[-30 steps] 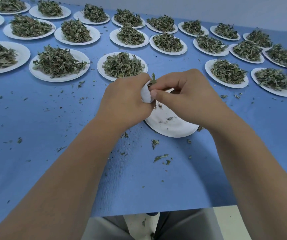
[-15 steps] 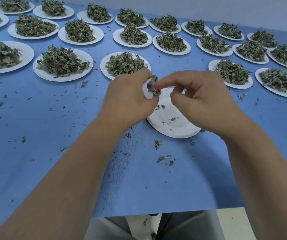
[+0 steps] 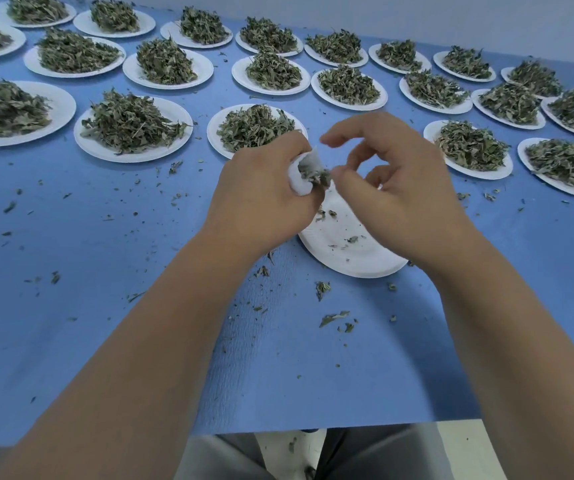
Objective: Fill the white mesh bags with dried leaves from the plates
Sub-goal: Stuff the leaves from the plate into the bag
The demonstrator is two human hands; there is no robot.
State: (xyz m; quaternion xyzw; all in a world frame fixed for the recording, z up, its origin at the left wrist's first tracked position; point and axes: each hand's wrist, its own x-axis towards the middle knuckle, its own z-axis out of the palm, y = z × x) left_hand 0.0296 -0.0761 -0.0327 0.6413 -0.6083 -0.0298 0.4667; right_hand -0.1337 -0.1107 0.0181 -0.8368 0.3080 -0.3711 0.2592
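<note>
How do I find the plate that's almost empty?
On the blue table, go to the plate nearest the person, partly under the right hand. All other plates carry leaf heaps; this one holds only crumbs.

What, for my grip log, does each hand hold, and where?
Left hand grips the small white mesh bag around its body, below the leaf-stuffed mouth; right hand holds nothing.

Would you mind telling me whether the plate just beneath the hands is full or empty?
Nearly empty: the plate shows bare white, with only a few leaf crumbs on it.
</note>
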